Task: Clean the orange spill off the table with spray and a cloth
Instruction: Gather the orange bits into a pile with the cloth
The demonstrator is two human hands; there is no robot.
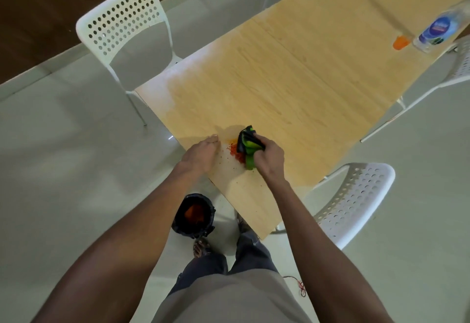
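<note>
Orange spill (235, 153): part-cleared, crumbs left at table (305, 76) 6 o'clock edge; right hand (267, 158) grasps cloth (248, 147) against it, left hand (201, 153) cupped, holding nothing; spray bottle (440, 29) idle at 2 o'clock.

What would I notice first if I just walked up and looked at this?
Probably the orange spill at the near corner of the wooden table, with the right hand gripping a bright green and black cloth right against it. The left hand rests at the table edge beside the crumbs. Below on the floor stands a black bin with orange stuff inside.
</note>
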